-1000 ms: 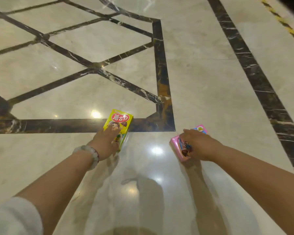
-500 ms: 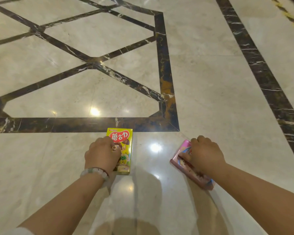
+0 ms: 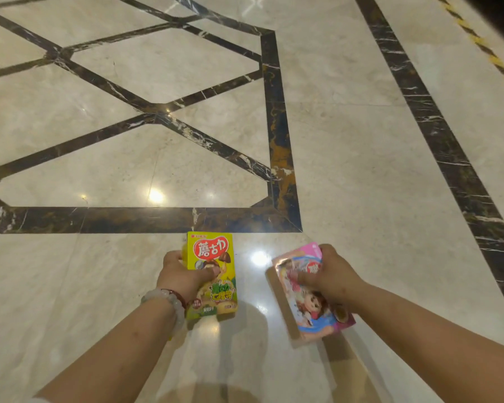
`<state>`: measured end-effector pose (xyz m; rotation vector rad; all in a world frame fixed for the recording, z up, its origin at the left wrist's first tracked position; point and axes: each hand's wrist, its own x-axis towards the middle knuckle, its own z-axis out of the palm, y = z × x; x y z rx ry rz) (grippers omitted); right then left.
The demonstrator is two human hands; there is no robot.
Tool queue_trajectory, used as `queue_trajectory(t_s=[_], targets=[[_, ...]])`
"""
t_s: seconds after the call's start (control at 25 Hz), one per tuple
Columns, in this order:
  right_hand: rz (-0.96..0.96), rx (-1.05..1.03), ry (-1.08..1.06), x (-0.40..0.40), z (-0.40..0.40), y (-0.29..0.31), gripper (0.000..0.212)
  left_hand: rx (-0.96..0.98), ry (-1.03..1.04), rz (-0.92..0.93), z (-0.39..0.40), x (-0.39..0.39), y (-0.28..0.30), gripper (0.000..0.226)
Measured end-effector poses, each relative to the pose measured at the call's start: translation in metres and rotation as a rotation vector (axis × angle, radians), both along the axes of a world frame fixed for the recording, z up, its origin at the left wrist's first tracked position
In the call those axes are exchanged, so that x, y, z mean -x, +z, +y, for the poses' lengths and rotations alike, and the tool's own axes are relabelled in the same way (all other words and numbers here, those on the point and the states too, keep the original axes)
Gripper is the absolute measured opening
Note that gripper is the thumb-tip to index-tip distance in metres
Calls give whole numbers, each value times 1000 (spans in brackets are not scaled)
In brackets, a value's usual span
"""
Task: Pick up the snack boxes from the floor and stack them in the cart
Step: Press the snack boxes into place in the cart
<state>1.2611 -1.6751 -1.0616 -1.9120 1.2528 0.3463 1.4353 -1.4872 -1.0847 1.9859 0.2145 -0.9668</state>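
Note:
A yellow-green snack box (image 3: 213, 257) with red lettering is held face up above the floor by my left hand (image 3: 181, 276), thumb across its front. A pink snack box (image 3: 314, 312) with a cartoon girl on it is gripped by my right hand (image 3: 332, 274) at its upper right side. Both boxes are tilted toward me and lifted off the marble. The cart is not in view.
Polished beige marble floor (image 3: 361, 170) with dark inlaid stripes (image 3: 128, 219) forming a diamond pattern ahead. A dark border stripe (image 3: 448, 158) runs along the right, and a yellow-black hazard line (image 3: 489, 56) lies at the far right.
Both hands have lifted their boxes off the floor and turned them face up toward me; the view has moved a little closer.

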Motion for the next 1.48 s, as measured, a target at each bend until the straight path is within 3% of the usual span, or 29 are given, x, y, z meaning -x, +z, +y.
queue_trajectory(t_s=[0.12,0.28,0.32,0.48,0.52,0.6,0.68,0.76,0.88,1.0,1.08,1.16,1.32,1.48], targets=[[-254,-90,-189,-25,-15,41,54,217,-10,9,-14,-21,48,70],[-506,-136,-345,-52,-32,196,55,395,2,1,-30,-44,217,63],[-542,-146,-342,-56,-31,210,54,443,-23,5,-33,-43,233,64],[-636,-156,-331,-57,-44,444,52,512,-96,-37,-45,-43,465,59],[-650,-155,-301,-58,-41,458,53,549,-103,-39,-44,-39,477,60],[-706,-96,-277,-52,-52,587,54,591,-159,-64,-56,-33,606,64],[-753,-47,-290,-35,-52,712,52,617,-182,-141,-59,-19,731,54],[-841,15,-287,-29,-57,776,51,685,-229,-252,-64,-15,797,56],[-908,99,-293,18,-44,911,54,752,-302,-335,-57,21,929,25],[-997,190,-295,55,-28,978,44,813,-385,-377,-46,42,990,25],[-1038,222,-308,80,-11,1010,38,838,-461,-362,-35,58,1018,51],[-1089,279,-352,110,13,1040,51,872,-542,-366,-26,76,1047,69],[-1135,407,-495,177,73,1072,53,941,-710,-334,-8,120,1085,71],[-1122,507,-632,253,134,1089,59,1028,-886,-292,12,182,1112,43]])
